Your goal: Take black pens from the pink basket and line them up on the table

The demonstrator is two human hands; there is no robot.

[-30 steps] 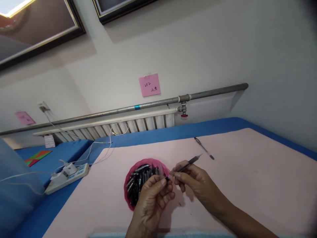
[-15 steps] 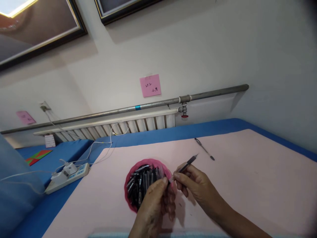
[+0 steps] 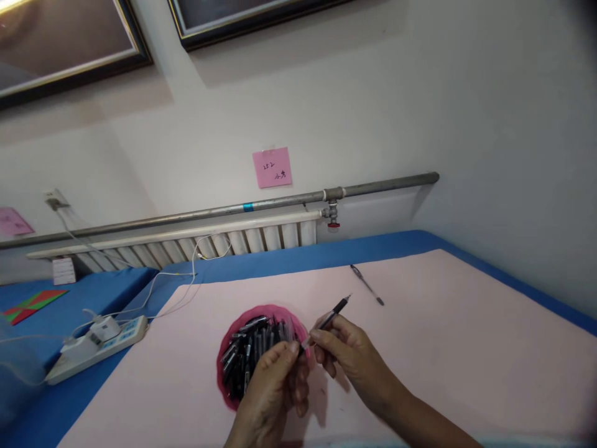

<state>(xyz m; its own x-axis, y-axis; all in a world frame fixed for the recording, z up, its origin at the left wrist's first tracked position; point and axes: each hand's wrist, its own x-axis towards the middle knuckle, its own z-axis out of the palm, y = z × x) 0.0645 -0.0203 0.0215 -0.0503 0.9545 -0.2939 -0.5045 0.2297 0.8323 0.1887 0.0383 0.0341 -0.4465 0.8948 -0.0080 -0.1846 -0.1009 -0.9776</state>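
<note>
A pen (image 3: 334, 313) with a dark grip runs slantwise between my two hands, its bare tip pointing up and to the right. My right hand (image 3: 347, 351) pinches its barrel between thumb and fingers. At the pen's lower, clear end, my left hand (image 3: 280, 379) is closed in a pinch on a small dark part, largely covered by the fingers. Behind my left hand is a round pink basket (image 3: 222, 354) full of black and clear pen parts (image 3: 254, 348). A capped pen (image 3: 367, 285) lies on the pink sheet beyond my right hand.
The pink sheet (image 3: 443, 336) covers a blue table (image 3: 280, 256). On the left sits a power strip (image 3: 105, 348) with plugs and white cords. A radiator (image 3: 252, 239), a pipe (image 3: 382, 188) and a pink note (image 3: 272, 168) are at the wall. Tiny dark bits lie near my hands.
The view has swung slightly to the right, so everything sits further left in the picture. Both hands keep their hold on the pen, in nearly the same pose.
</note>
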